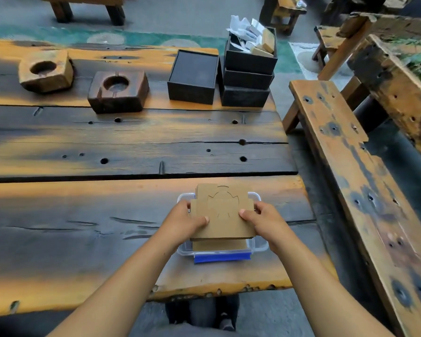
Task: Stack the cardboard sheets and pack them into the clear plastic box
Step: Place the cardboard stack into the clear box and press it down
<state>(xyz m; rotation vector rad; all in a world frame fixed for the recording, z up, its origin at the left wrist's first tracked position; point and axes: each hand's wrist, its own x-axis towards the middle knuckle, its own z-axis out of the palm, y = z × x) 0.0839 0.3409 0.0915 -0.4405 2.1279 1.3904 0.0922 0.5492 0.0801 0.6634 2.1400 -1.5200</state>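
A stack of brown cardboard sheets (223, 212) with a die-cut shape on the top sheet is held flat just over the clear plastic box (260, 246). My left hand (184, 221) grips the stack's left edge, thumb on top. My right hand (265, 220) grips the right edge the same way. The box sits near the table's front edge, with a blue clip (221, 258) on its near side. A lower sheet (219, 244) shows under the stack, inside the box. Most of the box is hidden by the cardboard.
Far across the wooden table (107, 142) stand two wooden blocks with round hollows (46, 71) (118, 91), a shut black box (193, 77) and a pile of black boxes (248, 76) topped with paper scraps. A wooden bench (350, 166) runs along the right.
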